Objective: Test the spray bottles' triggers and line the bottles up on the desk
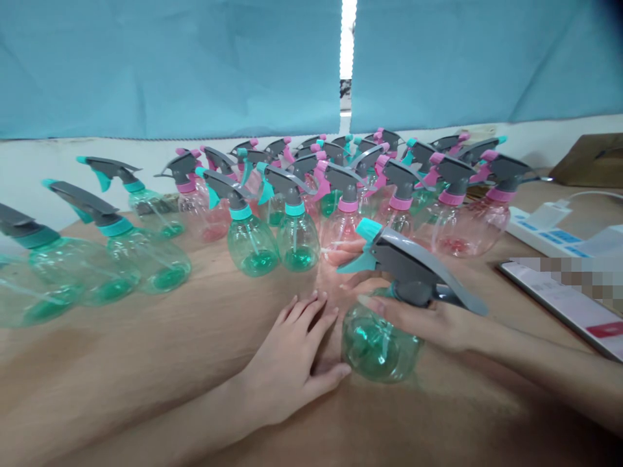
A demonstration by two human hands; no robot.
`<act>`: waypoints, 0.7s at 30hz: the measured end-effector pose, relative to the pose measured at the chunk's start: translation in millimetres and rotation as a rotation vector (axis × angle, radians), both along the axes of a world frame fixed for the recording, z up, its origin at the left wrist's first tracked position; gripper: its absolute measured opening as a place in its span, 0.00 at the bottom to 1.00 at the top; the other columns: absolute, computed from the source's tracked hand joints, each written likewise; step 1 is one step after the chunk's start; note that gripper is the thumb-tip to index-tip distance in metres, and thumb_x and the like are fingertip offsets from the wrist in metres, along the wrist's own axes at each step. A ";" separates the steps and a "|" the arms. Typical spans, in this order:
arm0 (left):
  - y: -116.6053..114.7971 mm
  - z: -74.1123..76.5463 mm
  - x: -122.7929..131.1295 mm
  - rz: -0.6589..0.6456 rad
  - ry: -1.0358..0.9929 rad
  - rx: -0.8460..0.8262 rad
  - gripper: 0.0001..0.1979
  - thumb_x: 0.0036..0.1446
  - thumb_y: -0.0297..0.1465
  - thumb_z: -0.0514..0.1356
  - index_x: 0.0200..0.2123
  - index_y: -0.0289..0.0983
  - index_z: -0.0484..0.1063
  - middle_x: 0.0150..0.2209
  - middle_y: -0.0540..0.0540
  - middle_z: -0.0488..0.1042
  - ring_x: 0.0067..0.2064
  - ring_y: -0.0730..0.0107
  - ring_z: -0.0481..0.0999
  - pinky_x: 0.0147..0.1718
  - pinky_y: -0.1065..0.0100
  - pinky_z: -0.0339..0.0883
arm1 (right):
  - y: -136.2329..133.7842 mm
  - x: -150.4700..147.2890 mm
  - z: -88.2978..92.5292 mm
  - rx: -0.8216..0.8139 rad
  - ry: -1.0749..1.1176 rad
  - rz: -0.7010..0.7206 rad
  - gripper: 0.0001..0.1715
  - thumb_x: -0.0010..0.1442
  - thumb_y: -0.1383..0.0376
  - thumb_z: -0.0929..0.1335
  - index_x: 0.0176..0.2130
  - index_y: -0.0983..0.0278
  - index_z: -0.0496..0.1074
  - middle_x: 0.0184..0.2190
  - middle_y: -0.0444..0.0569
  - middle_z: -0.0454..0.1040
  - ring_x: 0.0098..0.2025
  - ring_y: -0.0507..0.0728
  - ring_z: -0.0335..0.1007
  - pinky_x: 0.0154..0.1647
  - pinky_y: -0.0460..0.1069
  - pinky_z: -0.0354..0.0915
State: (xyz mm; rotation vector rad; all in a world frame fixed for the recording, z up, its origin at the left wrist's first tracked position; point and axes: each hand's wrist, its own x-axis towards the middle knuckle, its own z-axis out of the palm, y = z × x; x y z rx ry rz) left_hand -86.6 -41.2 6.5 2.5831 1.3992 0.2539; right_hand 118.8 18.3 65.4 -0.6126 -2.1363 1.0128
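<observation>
A green spray bottle point(382, 344) with a grey head and turquoise nozzle is in my right hand point(428, 321), whose fingers wrap round its neck. The bottle tilts a little, its nozzle pointing to the left. My left hand point(296, 357) lies on the wooden table point(195, 383) with its fingers stretched out and holds nothing. Its thumb tip comes close to the bottle's lower side; whether they touch I cannot tell. Just beyond my hands stand two green spray bottles point(298, 243) and a pink spray bottle point(341, 227), partly covered by my right fingers.
Several more pink and green bottles crowd the back of the table. At the left stands a row of green bottles point(146, 259). A phone point(555, 298), a white power strip point(549, 230) and a brown box point(588, 162) lie at the right. A blue curtain point(195, 65) hangs behind.
</observation>
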 end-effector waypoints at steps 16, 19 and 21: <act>-1.0 -0.7 -0.8 -0.007 -0.013 0.002 0.32 0.61 0.47 0.56 0.61 0.33 0.59 0.64 0.34 0.56 0.64 0.47 0.54 0.58 0.46 0.51 | -2.7 -6.7 11.2 0.009 0.098 -0.104 0.05 0.55 0.66 0.67 0.35 0.58 0.72 0.37 0.48 0.77 0.49 0.61 0.73 0.43 0.53 0.74; -0.7 0.1 -0.1 -0.002 -0.002 -0.005 0.32 0.61 0.47 0.56 0.61 0.32 0.59 0.64 0.34 0.56 0.64 0.48 0.54 0.59 0.46 0.50 | -2.8 -7.1 11.7 -0.011 0.111 -0.089 0.08 0.55 0.63 0.68 0.38 0.58 0.73 0.39 0.49 0.77 0.49 0.61 0.73 0.44 0.54 0.74; -0.2 0.1 0.1 -0.002 0.000 -0.005 0.32 0.61 0.47 0.56 0.60 0.32 0.59 0.64 0.34 0.56 0.64 0.48 0.54 0.59 0.47 0.50 | -3.2 -7.2 12.3 -0.020 0.112 -0.073 0.09 0.56 0.63 0.68 0.39 0.58 0.73 0.40 0.49 0.77 0.48 0.61 0.74 0.43 0.54 0.74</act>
